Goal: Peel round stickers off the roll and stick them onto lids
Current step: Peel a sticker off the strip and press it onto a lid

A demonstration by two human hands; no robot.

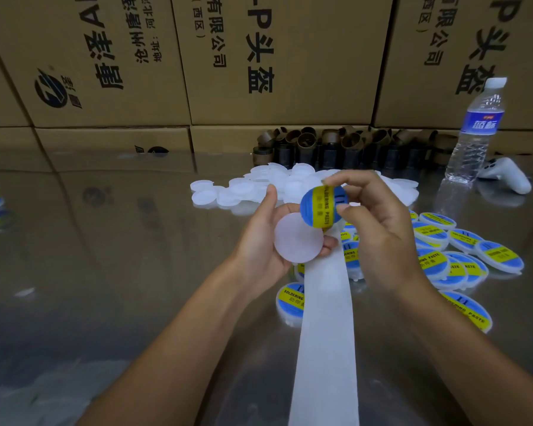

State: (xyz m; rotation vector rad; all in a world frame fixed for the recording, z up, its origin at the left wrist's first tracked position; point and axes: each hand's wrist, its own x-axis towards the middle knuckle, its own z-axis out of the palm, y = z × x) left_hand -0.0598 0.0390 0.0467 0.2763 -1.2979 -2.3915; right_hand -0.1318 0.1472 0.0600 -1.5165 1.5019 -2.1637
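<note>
The sticker [320, 207], round and blue with a yellow band, is pinched at its edges between the thumb and forefinger of your right hand [379, 232]. It bends a little and hangs at the upper right edge of the lid [297, 239]. I cannot tell if its lower edge already touches the lid. The lid is blank and lies in your left hand [256, 244], with the fingers curled under it and the thumb up beside its left rim.

To do this step well, I think you should first bring the sticker's centre over the lid's centre. Then lay one edge down and roll the rest on, so that no air is trapped under it. Release the pinch only when most of the sticker is stuck, and then press from the middle outward with your thumb. Hold the lid level, because a tilted lid probably gives an off-centre label.

The liner [323, 333], white and bare, runs from below the lid toward you. Behind the lid is a heap of blank lids [228, 192], and to the right of the lid lie finished lids [462, 244]. Farther right and behind stands a bottle [474, 133].
</note>
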